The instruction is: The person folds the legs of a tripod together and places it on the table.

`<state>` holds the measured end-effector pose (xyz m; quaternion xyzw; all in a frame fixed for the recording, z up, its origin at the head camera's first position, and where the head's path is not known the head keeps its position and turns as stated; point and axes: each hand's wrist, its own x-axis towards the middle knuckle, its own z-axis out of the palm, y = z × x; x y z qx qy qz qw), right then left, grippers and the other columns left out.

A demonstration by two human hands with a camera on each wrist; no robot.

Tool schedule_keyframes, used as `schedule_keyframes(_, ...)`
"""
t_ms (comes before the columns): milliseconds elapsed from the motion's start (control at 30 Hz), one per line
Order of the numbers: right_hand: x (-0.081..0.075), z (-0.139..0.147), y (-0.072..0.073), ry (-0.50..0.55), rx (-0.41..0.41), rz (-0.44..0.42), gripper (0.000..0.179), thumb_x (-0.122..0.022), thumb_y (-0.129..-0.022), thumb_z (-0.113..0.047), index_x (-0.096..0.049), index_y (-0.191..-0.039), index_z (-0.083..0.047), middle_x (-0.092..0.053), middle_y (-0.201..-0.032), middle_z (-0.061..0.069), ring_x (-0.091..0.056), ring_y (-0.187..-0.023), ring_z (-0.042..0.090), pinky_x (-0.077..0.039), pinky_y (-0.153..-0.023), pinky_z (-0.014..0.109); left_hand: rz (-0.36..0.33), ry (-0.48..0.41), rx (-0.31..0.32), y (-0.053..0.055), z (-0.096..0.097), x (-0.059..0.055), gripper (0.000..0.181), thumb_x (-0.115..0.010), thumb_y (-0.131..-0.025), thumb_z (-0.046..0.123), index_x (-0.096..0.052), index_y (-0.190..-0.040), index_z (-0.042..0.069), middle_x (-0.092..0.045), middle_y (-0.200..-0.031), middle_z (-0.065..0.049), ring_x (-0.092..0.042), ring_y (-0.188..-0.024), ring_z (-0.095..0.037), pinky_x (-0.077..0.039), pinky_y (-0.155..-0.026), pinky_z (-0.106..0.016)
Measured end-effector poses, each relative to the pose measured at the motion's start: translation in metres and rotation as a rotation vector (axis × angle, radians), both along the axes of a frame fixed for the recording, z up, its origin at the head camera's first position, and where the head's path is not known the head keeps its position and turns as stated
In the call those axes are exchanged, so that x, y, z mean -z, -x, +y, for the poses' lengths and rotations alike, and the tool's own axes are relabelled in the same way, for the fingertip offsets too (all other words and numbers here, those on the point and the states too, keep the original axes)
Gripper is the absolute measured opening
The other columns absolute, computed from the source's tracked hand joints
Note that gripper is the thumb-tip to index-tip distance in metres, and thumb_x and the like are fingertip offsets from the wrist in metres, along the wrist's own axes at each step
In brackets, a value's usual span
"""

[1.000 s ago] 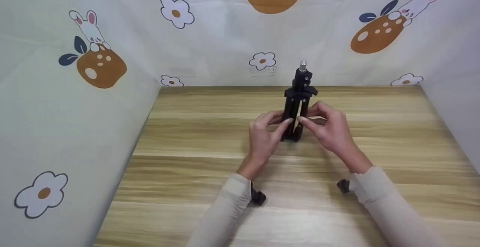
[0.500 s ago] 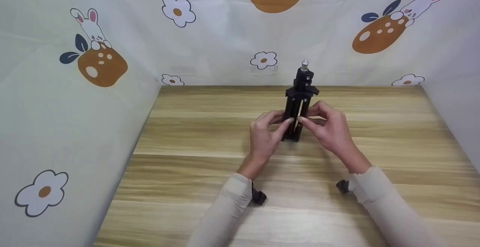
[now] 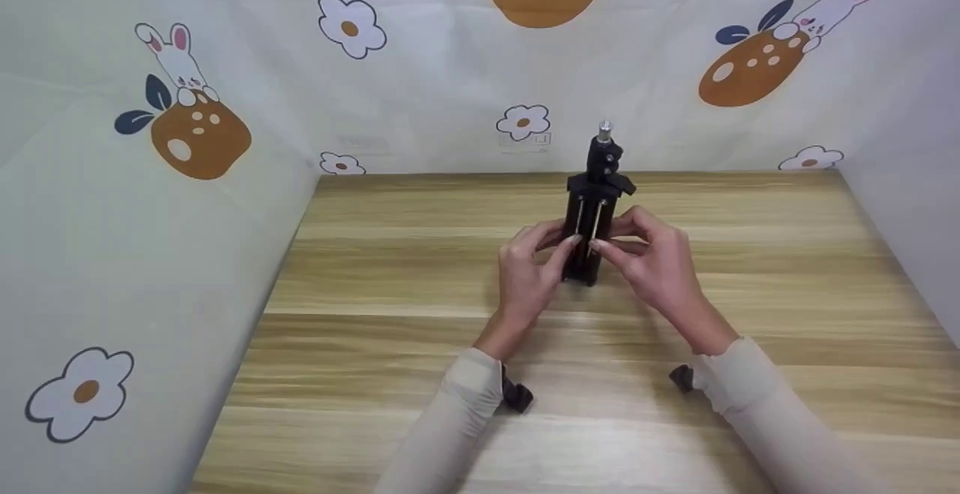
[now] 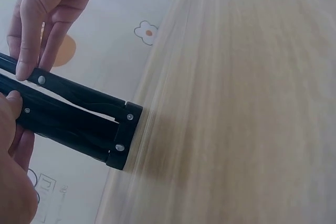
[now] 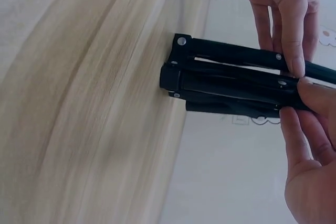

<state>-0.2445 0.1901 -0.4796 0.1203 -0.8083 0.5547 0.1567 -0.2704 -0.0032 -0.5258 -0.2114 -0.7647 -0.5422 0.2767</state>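
In the head view a black folded tripod light stand (image 3: pixel 589 212) stands nearly upright on the table, its silver stud (image 3: pixel 605 132) at the top. From the left my left hand (image 3: pixel 526 265) pinches a leg between thumb and fingers. My right hand (image 3: pixel 658 261) pinches a leg on the other side. Narrow slits show between the legs. The left wrist view has the stand's riveted lower end (image 4: pixel 125 135) low over the table edge region, both hands farther up. In the right wrist view the legs (image 5: pixel 231 83) lie close together, thumbs and fingertips on them.
The wood-grain table (image 3: pixel 390 374) spreads around the stand. A pale printed cloth (image 3: pixel 442 66) with rabbits, oranges and flowers rises behind and along both sides. A black piece (image 3: pixel 517 395) sits at the left cuff and another (image 3: pixel 681 378) at the right cuff.
Two slits now show between the legs, where the earlier frames show mainly one on the right. My right hand has shifted slightly down and left. Both hands keep their grip.
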Motion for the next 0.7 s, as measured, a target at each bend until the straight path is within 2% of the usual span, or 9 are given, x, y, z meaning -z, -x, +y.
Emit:
schedule_keyframes(167,-0.001,-0.001,-0.004,-0.021,-0.001,0.008,0.022,-0.087,-0.090,-0.001,-0.070,-0.102,0.002,-0.082,-0.103,0.015,-0.081,-0.101,0.030,-0.066,-0.088,0.021,0.006,-0.021,0.005,0.001,0.002,0.003,0.021,-0.080,-0.101,0.022,-0.081,-0.117,0.008,-0.084,-0.108,-0.006,-0.080,-0.100,-0.010,-0.064,-0.091,-0.017)
schedule_keyframes(367,0.002,-0.003,-0.010,-0.013,-0.029,0.000,0.017,-0.085,-0.092,0.000,-0.073,-0.104,0.002,-0.082,-0.108,0.017,-0.080,-0.105,0.031,-0.066,-0.088,0.021,0.033,-0.026,-0.021,0.001,0.002,0.007,0.025,-0.079,-0.101,0.017,-0.080,-0.123,0.006,-0.083,-0.109,-0.010,-0.082,-0.099,-0.018,-0.065,-0.090,-0.018)
schedule_keyframes(700,0.006,-0.004,-0.016,-0.039,-0.022,0.027,0.017,-0.085,-0.092,-0.002,-0.077,-0.108,-0.001,-0.083,-0.110,0.014,-0.082,-0.099,0.028,-0.066,-0.089,0.022,0.001,-0.007,0.002,0.001,0.004,0.008,0.028,-0.074,-0.105,0.017,-0.077,-0.130,0.006,-0.081,-0.112,-0.012,-0.080,-0.104,-0.019,-0.064,-0.094,-0.017)
